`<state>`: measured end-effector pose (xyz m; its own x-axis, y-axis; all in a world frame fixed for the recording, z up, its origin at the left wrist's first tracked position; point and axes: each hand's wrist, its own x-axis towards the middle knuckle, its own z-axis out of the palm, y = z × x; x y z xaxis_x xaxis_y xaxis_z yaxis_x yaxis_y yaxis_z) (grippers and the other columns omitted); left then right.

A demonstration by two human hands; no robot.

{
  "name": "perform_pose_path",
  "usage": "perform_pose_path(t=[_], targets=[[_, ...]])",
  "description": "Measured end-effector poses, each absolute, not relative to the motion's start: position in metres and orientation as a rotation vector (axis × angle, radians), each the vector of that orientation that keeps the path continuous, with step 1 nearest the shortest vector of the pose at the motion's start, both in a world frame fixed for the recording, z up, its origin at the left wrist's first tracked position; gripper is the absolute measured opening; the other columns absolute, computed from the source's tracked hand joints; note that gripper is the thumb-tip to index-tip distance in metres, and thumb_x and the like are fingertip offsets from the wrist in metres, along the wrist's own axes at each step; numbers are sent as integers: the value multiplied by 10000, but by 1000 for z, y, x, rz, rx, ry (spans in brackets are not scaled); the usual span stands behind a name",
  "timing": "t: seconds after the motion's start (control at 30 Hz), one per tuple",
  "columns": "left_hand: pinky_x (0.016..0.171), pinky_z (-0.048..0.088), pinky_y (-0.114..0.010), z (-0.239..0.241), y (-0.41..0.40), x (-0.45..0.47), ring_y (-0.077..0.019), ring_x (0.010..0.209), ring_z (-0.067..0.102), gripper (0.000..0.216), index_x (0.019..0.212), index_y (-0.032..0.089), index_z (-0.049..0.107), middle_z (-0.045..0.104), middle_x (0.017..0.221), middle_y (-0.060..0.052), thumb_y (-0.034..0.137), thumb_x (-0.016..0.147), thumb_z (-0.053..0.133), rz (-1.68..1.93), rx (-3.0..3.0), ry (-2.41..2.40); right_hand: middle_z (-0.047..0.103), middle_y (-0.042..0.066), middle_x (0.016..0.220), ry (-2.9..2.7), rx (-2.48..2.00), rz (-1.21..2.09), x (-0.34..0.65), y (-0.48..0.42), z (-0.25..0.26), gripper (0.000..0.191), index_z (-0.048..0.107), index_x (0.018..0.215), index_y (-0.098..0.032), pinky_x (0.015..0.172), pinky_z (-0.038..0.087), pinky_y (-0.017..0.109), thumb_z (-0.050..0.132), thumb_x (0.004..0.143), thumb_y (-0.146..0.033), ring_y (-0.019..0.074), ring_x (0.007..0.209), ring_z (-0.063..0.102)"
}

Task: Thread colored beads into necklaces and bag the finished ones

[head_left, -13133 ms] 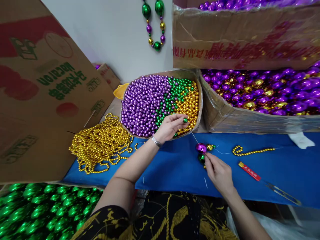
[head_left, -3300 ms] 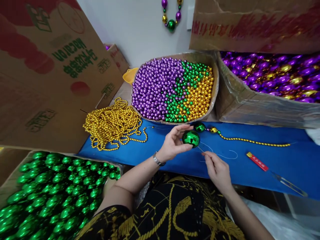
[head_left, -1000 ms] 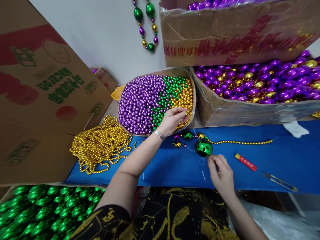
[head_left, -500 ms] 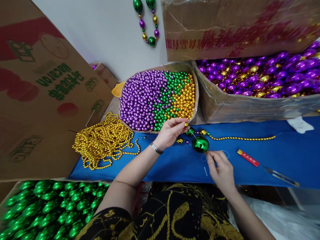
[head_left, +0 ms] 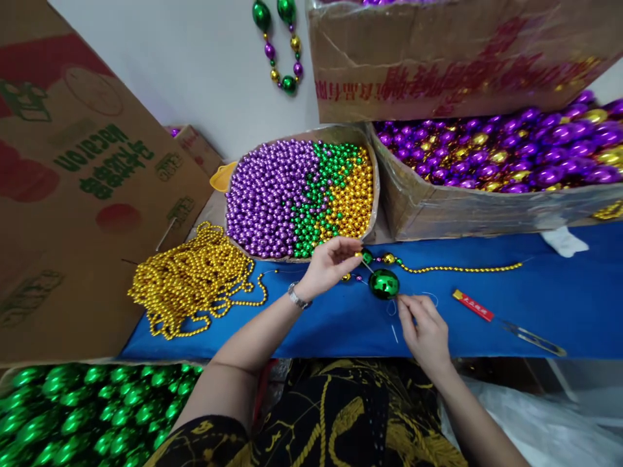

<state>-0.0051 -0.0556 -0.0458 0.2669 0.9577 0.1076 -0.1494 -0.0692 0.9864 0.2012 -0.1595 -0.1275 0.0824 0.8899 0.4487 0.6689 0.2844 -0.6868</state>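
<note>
A large shiny green bead [head_left: 384, 284] hangs on a thin string between my two hands. My left hand [head_left: 333, 267], with a metal-banded watch at the wrist, pinches a small gold bead [head_left: 359, 255] on the string to its upper left. At its lower right, the fingertips of my right hand [head_left: 424, 329] are closed on the string, whose loose loop [head_left: 431, 298] curls beside them. Behind the left fingertips lies a smaller green bead [head_left: 366, 257], followed by a gold bead [head_left: 388, 258] and a strand of tiny gold beads [head_left: 460, 268].
A lined box [head_left: 377, 194] holds loose purple, green and gold beads. Gold bead strands [head_left: 189, 285] are heaped at left. Thread snips [head_left: 530, 338] with a red label lie at right on the blue cloth [head_left: 311, 337]. Larger beads fill a carton [head_left: 452, 211] and a green-bead box [head_left: 97, 408].
The whole view has shifted slightly, so things sit a little further left. My left fingertips now cover more of the small gold bead. Both hands keep their grip.
</note>
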Motion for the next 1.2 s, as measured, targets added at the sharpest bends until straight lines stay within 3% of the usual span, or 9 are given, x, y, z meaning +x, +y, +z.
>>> perform_pose_path(t=[0.23,0.33,0.5,0.6,0.77,0.9,1.07,1.2], targets=[[791,553,-311,-97,-83,11,-178,844,683,274,856,147,709,742,930,-93,412,793,733,895,1335,979,701,12,785,-1611,-1486,778,202,-156,-175,186,549,1084,-218,603,551,260,475,916,-250,166,661,693],[820,546,-327,-104,-81,15,-196,903,685,295,884,152,687,740,999,-107,441,823,692,890,1450,1000,705,15,797,-1730,-1463,721,204,-153,-174,175,558,1058,-221,623,549,253,477,902,-216,164,694,696],[717,536,-264,-107,-74,27,-150,777,682,336,1022,171,573,726,873,-49,406,820,703,996,1379,1027,709,52,872,-1750,-1479,597,202,-147,-178,187,590,1023,-203,720,562,285,471,880,-183,177,796,693],[716,548,-284,-107,-76,26,-166,761,690,267,1010,175,639,731,844,-48,390,853,663,941,1550,1083,713,71,904,-1738,-1492,556,204,-147,-184,240,608,1058,-190,739,573,316,458,872,-176,196,830,698],[846,555,-326,-62,-75,14,-194,915,704,109,883,201,715,755,959,-69,291,869,654,1016,1949,984,680,96,1144,-1692,-1507,453,212,-142,-151,334,580,1256,-219,884,567,348,455,947,-241,201,1044,676],[711,562,-255,-8,-66,17,-149,789,705,101,925,202,717,752,866,-50,260,876,650,1067,1997,885,669,92,1204,-1685,-1316,448,203,-126,-105,357,558,1315,-237,961,542,343,458,975,-278,190,1122,647],[650,557,-240,39,-50,35,-140,732,691,134,894,184,715,743,832,-56,306,863,669,920,1920,747,704,28,856,-1590,-1169,598,200,-114,-92,262,666,1108,-231,706,564,260,435,995,-281,133,735,674],[697,556,-262,65,-1,77,-148,786,686,273,969,172,706,738,900,-79,379,941,531,772,1941,536,675,8,750,-1423,-1214,679,211,-114,-98,257,688,1012,-221,628,538,239,453,987,-321,122,642,642]])
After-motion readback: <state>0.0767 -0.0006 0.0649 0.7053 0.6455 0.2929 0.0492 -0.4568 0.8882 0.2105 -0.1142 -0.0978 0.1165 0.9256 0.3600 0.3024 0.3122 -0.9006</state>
